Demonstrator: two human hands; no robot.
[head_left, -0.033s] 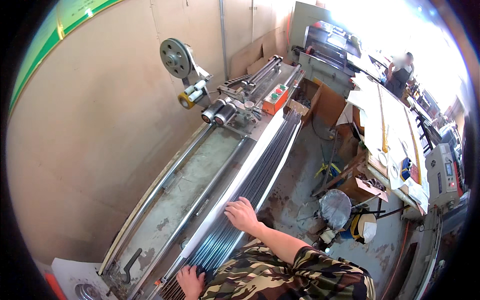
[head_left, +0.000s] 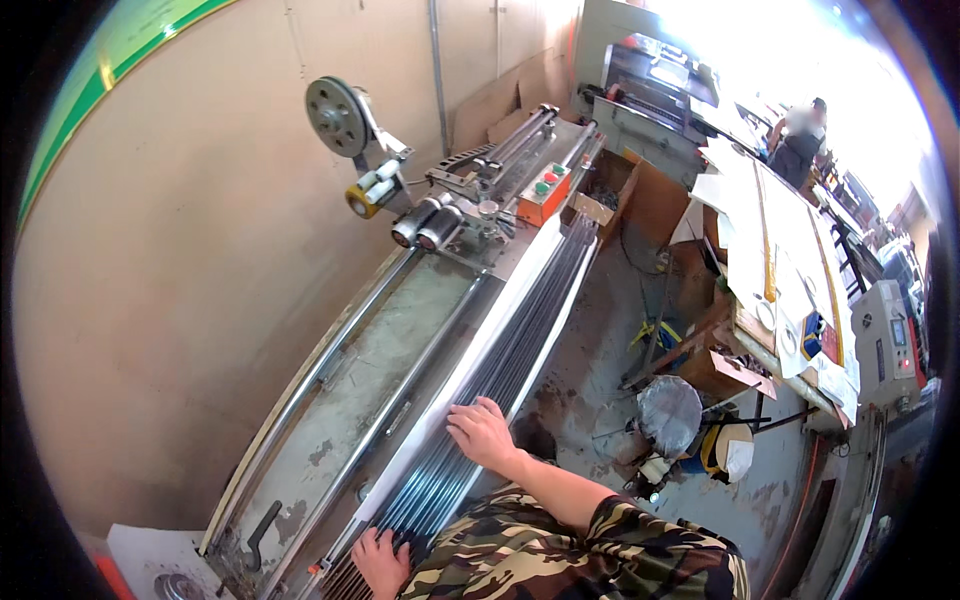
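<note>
A bundle of long thin dark rods (head_left: 520, 345) lies lengthwise along the bench-like machine, with a long white strip (head_left: 495, 325) along its left side. My right hand (head_left: 482, 434) rests across the rods, palm down. Its bent fingers are apart, and their tips touch the strip's edge. Closer to me, my left hand (head_left: 380, 563) lies at the near end of the rods by the strip's end, fingers spread. The undersides of both hands are hidden. Toward the far end of the rods sits an orange control box (head_left: 544, 194) with red and green buttons.
The machine carries a reel wheel (head_left: 336, 116), black rollers (head_left: 438, 228) and metal guide rails (head_left: 385, 395). At right stand a paper-covered table (head_left: 745, 235), a cardboard box (head_left: 655, 205), a plastic-covered round thing (head_left: 670, 409) and a grey control unit (head_left: 884, 345). Another person (head_left: 797, 146) stands far off.
My view has shifted slightly, so the machine and wall appear a little further left. Both hands keep almost the same places on the rods and strip.
</note>
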